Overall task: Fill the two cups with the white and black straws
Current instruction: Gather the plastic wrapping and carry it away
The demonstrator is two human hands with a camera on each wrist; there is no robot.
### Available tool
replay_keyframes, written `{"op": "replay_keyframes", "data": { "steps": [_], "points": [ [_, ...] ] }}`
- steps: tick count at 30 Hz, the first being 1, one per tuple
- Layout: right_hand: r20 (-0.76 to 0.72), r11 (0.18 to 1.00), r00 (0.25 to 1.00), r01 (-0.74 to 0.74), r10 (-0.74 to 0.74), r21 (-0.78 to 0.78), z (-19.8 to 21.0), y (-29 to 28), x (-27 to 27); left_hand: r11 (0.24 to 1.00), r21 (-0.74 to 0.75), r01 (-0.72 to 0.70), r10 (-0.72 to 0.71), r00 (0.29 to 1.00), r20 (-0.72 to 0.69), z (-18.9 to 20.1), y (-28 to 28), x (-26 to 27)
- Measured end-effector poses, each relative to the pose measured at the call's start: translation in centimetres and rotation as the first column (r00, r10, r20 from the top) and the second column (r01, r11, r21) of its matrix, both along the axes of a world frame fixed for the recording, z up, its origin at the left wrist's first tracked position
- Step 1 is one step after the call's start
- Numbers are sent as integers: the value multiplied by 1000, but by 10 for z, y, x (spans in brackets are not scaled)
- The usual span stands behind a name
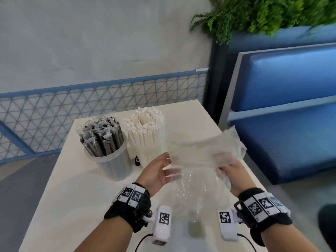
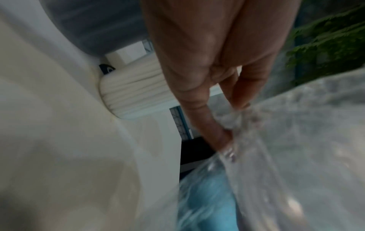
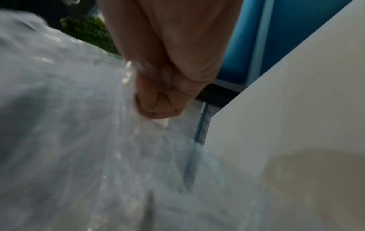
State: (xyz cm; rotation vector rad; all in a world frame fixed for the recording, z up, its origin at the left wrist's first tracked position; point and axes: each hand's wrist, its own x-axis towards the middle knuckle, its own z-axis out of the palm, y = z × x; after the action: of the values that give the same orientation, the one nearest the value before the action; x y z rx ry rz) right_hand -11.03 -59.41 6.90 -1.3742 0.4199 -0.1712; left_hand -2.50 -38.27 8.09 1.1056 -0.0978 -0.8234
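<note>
On the white table [image 1: 72, 197] stand two cups. The clear cup [image 1: 114, 164] on the left is packed with wrapped black straws [image 1: 101, 135]. Beside it on the right, white straws [image 1: 145, 128] fill a second cup [image 2: 134, 93]. In front of them both hands hold an empty, crumpled clear plastic bag [image 1: 203, 151] above the table. My left hand [image 1: 169, 170] pinches its left end with thumb and fingertips [image 2: 225, 134]. My right hand [image 1: 227, 173] grips the right end in a closed fist [image 3: 164, 96]. The bag [image 3: 69, 125] fills much of both blurred wrist views.
A blue padded bench [image 1: 291, 106] runs along the table's right side, with a green plant [image 1: 263, 13] above it. A blue mesh railing [image 1: 91, 99] lines the grey wall behind. A small purple item [image 1: 137, 160] shows between the cups.
</note>
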Motion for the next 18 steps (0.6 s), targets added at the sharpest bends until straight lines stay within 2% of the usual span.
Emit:
{"op": "replay_keyframes", "data": {
  "steps": [3, 6, 9, 11, 12, 14, 16, 18],
  "points": [
    [18, 999, 999, 42, -42, -20, 7, -7, -14, 980, 85, 180, -178, 984, -28, -6, -6, 7],
    [31, 996, 997, 76, -75, -47, 5, -9, -29, 926, 243, 290, -319, 943, 93, -12, -19, 2],
    [33, 985, 988, 155, -153, -80, 8, -11, -44, 943, 283, 175, -272, 895, 353, -14, -37, -7],
    [-47, 965, 964, 258, -260, -41, 10, -18, -58, 959, 275, 67, -203, 840, 503, -15, -48, -7],
    [-63, 966, 964, 256, -258, -29, 9, -23, -66, 960, 277, 33, -186, 816, 548, -14, -53, -7],
    [-33, 991, 991, 127, -126, 31, 6, -30, -85, 961, 278, -6, -176, 761, 624, -12, -65, -12],
    [-69, 997, 996, 58, -61, -56, -4, -38, -104, 964, 265, 3, -189, 709, 679, -8, -80, -22],
    [-114, 973, 985, 102, -127, -205, -11, -46, -119, 959, 282, 12, -220, 661, 717, -3, -93, -35]
  ]
}}
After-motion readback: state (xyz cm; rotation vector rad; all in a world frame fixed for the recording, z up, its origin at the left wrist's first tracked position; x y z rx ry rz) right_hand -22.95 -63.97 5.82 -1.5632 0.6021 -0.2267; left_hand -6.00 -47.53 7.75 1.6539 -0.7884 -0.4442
